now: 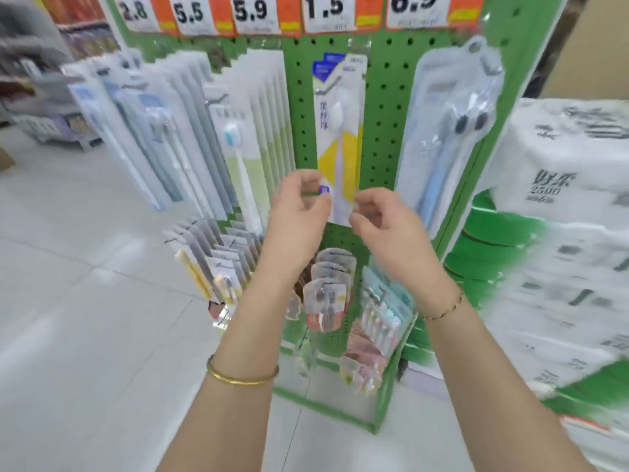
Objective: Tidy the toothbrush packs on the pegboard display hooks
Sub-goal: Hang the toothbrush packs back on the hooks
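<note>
Hanging in the middle column of the green pegboard [381, 97], the pack [340, 131] sits upright under the 1.5 price tag [325, 11]. It is a long clear sleeve with one white-headed brush inside against a yellow and white card. At least one blue-topped pack hangs behind it on the same hook.

Your left hand [299, 212] is at the pack's lower left edge, thumb and forefinger pinched on it by a small blue mark. Your right hand [384, 226] is at the lower right edge with its fingers curled and the tips against the sleeve. The blur hides whether they actually grip it, so you cannot tell from here.

To the left a deep row of packs [255, 131] fills its hook, the front one holding a blue-headed brush on a pale green card. Further rows stand beyond it. To the right hangs a twin pack [449, 131] – two dark-headed brushes in one blister.

Below your wrists, smaller packs [326, 294] crowd the lower hooks, their contents too blurred to name.

Wrapped tissue bales [561, 199] are stacked just right of the rack. A gold bangle [241, 378] circles your left forearm and a thin bracelet [442, 310] your right wrist.
</note>
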`<state>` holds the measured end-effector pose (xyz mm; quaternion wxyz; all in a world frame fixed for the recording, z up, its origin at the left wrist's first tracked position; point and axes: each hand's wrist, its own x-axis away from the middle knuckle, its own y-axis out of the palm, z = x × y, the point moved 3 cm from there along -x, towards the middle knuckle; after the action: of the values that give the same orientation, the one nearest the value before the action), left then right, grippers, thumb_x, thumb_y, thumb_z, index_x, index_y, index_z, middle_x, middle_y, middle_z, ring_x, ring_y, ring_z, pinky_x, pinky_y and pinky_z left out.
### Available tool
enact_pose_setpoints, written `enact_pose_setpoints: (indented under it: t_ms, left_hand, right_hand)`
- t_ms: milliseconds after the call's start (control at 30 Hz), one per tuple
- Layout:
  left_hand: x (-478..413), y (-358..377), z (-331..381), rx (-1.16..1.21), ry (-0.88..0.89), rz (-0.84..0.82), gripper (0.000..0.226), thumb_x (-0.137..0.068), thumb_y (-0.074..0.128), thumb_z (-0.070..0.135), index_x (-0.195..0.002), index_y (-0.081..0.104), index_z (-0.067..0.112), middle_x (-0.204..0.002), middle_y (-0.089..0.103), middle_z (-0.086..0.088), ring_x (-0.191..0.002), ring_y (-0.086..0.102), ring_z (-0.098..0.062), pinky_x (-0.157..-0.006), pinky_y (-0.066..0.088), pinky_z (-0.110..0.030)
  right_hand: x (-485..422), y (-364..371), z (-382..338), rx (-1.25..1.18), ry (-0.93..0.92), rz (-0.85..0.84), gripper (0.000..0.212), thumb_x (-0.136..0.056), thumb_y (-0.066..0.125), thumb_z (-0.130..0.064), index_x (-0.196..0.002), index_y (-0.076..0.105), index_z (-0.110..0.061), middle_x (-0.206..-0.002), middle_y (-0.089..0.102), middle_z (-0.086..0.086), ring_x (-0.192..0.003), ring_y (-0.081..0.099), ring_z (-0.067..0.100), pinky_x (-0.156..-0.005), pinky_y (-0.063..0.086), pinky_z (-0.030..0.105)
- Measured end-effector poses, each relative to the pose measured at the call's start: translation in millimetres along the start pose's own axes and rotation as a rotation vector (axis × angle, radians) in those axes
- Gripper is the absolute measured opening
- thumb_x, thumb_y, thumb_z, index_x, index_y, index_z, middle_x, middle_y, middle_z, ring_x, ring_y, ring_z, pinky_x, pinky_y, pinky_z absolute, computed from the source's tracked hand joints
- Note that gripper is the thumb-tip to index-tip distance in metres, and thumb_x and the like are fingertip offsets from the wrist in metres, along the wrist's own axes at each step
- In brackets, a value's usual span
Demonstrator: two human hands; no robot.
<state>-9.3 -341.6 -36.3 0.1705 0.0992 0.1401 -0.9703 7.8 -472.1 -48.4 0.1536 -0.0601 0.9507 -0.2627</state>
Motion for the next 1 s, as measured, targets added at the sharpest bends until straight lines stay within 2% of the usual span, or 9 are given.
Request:
enact_pose_setpoints:
  t_ms: [67, 133, 267, 334, 467, 634, 734, 867, 1001]
  left_hand:
    - [-27.3, -2.2, 6.0, 0.003, 0.067, 0.024, 0.033, -0.093, 0.049, 0.008, -0.125, 0.049, 0.016, -0.121, 0.052, 0.002, -0.093, 0.054, 0.001, -0.085, 0.045, -0.011]
    - [-50.4, -2.0, 12.0, 0.008, 0.109, 0.049, 0.038, -0.091, 0.053, 0.007, -0.129, 0.047, 0.012, -0.124, 0.049, 0.001, -0.103, 0.052, -0.006, -0.083, 0.039, -0.006]
    - [-79.8, 3.6, 16.0, -0.007, 0.167, 0.037, 0.042, -0.089, 0.056, 0.007, -0.130, 0.045, 0.006, -0.119, 0.047, 0.001, -0.112, 0.051, -0.015, -0.097, 0.042, -0.024]
    - [-87.8, 5.3, 15.8, 0.027, 0.173, 0.037, 0.037, -0.089, 0.055, 0.006, -0.126, 0.048, 0.008, -0.114, 0.052, 0.000, -0.102, 0.056, -0.011, -0.090, 0.046, -0.021]
    - [-86.3, 7.7, 16.0, 0.066, 0.209, 0.032, 0.020, -0.090, 0.053, 0.006, -0.105, 0.052, 0.020, -0.101, 0.057, 0.006, -0.077, 0.054, 0.004, -0.071, 0.045, -0.011]
    - [-81.0, 1.4, 22.3, 0.117, 0.222, 0.032, 0.021, -0.091, 0.053, 0.006, -0.096, 0.051, 0.027, -0.097, 0.057, 0.008, -0.075, 0.052, 0.010, -0.070, 0.041, -0.006]
    - [-74.2, -5.2, 25.0, 0.134, 0.225, 0.040, 0.022, -0.092, 0.053, 0.009, -0.094, 0.050, 0.030, -0.095, 0.057, 0.011, -0.074, 0.051, 0.011, -0.070, 0.041, -0.006]
    - [-66.8, -13.8, 26.8, 0.146, 0.230, 0.044, 0.016, -0.093, 0.052, 0.007, -0.100, 0.052, 0.021, -0.094, 0.055, 0.013, -0.075, 0.051, 0.015, -0.068, 0.040, -0.004]
    - [-58.6, -23.1, 28.7, 0.140, 0.233, 0.070, 0.023, -0.091, 0.054, 0.006, -0.093, 0.049, 0.028, -0.096, 0.057, 0.011, -0.078, 0.053, 0.013, -0.068, 0.041, -0.005]
  right_hand:
    - [-13.8, 4.5, -11.5, 0.018, -0.002, 0.116, 0.037, -0.095, 0.053, -0.016, -0.131, 0.046, -0.010, -0.109, 0.055, -0.001, -0.086, 0.055, 0.012, -0.078, 0.041, 0.020]
    - [-26.6, 9.7, -21.9, 0.040, -0.047, 0.227, 0.037, -0.095, 0.052, -0.010, -0.130, 0.043, -0.006, -0.107, 0.050, 0.001, -0.083, 0.054, 0.016, -0.068, 0.033, 0.016]
    - [-48.5, 21.6, -29.0, 0.090, -0.041, 0.350, 0.041, -0.095, 0.048, -0.006, -0.134, 0.038, -0.001, -0.121, 0.048, 0.012, -0.099, 0.047, 0.018, -0.071, 0.027, 0.012]
    - [-58.4, 25.4, -25.1, 0.071, -0.027, 0.392, 0.033, -0.095, 0.047, -0.008, -0.127, 0.042, 0.000, -0.121, 0.050, 0.015, -0.099, 0.049, 0.021, -0.073, 0.031, 0.017]
    - [-68.8, 25.2, -17.7, 0.009, -0.021, 0.426, 0.016, -0.098, 0.040, -0.019, -0.107, 0.046, -0.007, -0.101, 0.058, 0.011, -0.082, 0.060, 0.032, -0.071, 0.048, 0.043]
    - [-66.2, 20.0, -22.3, 0.033, -0.083, 0.460, 0.019, -0.092, 0.036, -0.026, -0.091, 0.048, -0.011, -0.077, 0.058, 0.008, -0.071, 0.057, 0.030, -0.065, 0.047, 0.043]
    - [-59.2, 21.1, -24.4, 0.011, -0.118, 0.434, 0.014, -0.096, 0.040, -0.019, -0.089, 0.048, -0.010, -0.073, 0.057, 0.009, -0.066, 0.057, 0.030, -0.063, 0.047, 0.047]
    - [-52.6, 27.4, -28.9, 0.011, -0.150, 0.405, 0.014, -0.096, 0.041, -0.017, -0.087, 0.046, -0.008, -0.070, 0.055, 0.011, -0.064, 0.054, 0.030, -0.062, 0.046, 0.046]
    - [-48.2, 35.0, -35.5, -0.009, -0.165, 0.381, 0.014, -0.097, 0.042, -0.016, -0.087, 0.047, -0.007, -0.069, 0.052, 0.008, -0.063, 0.050, 0.026, -0.060, 0.044, 0.044]
